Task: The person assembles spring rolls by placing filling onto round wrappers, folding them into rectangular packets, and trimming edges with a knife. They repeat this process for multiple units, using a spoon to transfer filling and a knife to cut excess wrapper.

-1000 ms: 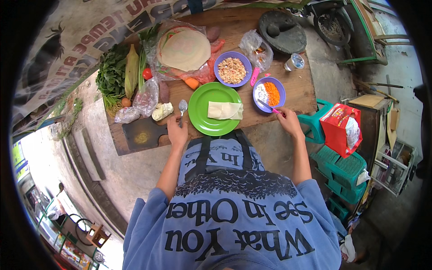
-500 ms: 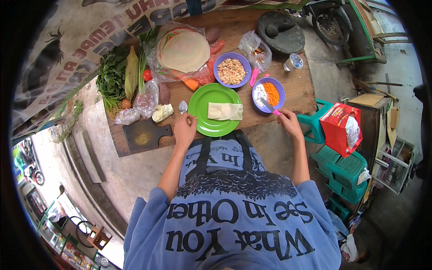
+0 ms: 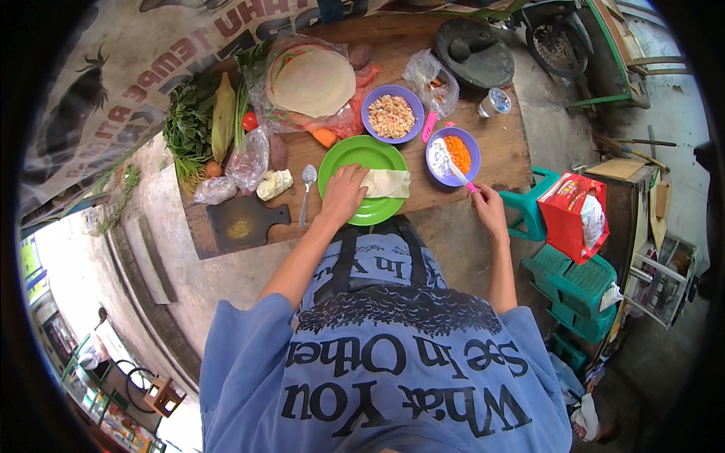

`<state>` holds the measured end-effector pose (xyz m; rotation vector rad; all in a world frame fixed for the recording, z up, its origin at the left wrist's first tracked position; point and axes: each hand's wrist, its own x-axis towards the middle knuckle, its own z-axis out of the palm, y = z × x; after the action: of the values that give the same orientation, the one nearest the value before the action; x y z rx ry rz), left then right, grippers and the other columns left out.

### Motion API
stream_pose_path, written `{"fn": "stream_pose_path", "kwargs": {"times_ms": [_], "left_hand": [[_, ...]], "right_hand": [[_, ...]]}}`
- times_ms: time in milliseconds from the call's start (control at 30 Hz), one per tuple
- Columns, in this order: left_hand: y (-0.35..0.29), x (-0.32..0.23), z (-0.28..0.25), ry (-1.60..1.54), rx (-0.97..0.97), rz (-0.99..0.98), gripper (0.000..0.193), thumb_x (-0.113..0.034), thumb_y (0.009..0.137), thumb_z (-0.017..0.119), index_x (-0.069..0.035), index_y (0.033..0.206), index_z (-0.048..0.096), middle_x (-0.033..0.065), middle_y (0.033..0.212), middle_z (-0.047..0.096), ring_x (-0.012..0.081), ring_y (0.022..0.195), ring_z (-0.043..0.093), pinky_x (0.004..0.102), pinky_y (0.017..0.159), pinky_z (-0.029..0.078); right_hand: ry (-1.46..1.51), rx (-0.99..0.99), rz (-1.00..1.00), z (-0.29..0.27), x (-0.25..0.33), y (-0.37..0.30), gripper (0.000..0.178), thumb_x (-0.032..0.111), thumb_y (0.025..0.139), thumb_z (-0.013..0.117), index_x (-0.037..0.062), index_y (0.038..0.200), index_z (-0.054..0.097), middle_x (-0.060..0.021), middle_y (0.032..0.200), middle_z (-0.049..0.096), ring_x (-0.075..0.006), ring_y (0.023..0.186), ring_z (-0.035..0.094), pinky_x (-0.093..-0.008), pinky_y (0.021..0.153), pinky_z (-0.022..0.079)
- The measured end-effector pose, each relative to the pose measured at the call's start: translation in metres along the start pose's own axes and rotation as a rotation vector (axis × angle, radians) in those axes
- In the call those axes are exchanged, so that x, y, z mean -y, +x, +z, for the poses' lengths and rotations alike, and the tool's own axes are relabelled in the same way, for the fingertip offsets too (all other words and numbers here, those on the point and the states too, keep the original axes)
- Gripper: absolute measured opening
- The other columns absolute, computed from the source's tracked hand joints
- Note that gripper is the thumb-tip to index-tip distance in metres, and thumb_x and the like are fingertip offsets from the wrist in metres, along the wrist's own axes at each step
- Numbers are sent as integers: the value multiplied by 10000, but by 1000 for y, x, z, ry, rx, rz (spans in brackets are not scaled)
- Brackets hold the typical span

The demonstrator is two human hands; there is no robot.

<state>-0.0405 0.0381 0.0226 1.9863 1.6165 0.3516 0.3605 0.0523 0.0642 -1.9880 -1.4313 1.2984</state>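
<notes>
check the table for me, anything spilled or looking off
No clear spill shows. One thing stands out: a yellowish patch on the dark cutting board, left of the left hand, unlike the plain surface around it. Whether it is wear or residue, I cannot tell.

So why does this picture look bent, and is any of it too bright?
In the head view, the fisheye lens bends the wooden table and leaves black corners; same view, glare washes the ground at lower left nearly white, while the left hand and green plate look fairly clear.
</notes>
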Motion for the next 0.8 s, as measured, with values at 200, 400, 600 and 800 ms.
{"fn": "stream_pose_path", "kwargs": {"times_ms": [200, 400, 600, 800], "left_hand": [[-3, 3, 7, 32, 13, -55, 534, -226, 924, 778, -98, 1425, 641, 143, 1423, 605, 340, 1335, 544, 502, 1072, 477], [-19, 6, 9, 49, -88, -25, 526, -267, 942, 768, -127, 1434, 645, 148, 1465, 583, 350, 1381, 517, 501, 1090, 457], [-22, 13, 12, 65, -72, 62, 531, -297, 961, 744, -163, 1464, 642, 152, 1489, 574, 364, 1402, 505, 499, 1098, 442], [-18, 15, 15, 145, -52, 102, 584, -362, 981, 716, -212, 1531, 592, 152, 1526, 553, 366, 1439, 474, 525, 1129, 412]], "right_hand": [[132, 22, 37, 0, 3, 5, 289, 148, 999, 615, -29, 1156, 779, -16, 756, 674, -96, 687, 613, -281, 617, 459], [361, 81, 171, -2, 2, -11, 292, 126, 998, 621, -10, 1216, 760, 4, 736, 644, -55, 624, 538, -226, 548, 387], [453, 214, 123, 33, 27, -32, 288, 101, 996, 637, 3, 1242, 753, 10, 775, 645, -52, 639, 540, -230, 550, 405], [128, 217, -64, 81, 46, -43, 319, 161, 959, 668, 27, 1231, 766, -61, 822, 710, -126, 711, 621, -312, 663, 504]]}}
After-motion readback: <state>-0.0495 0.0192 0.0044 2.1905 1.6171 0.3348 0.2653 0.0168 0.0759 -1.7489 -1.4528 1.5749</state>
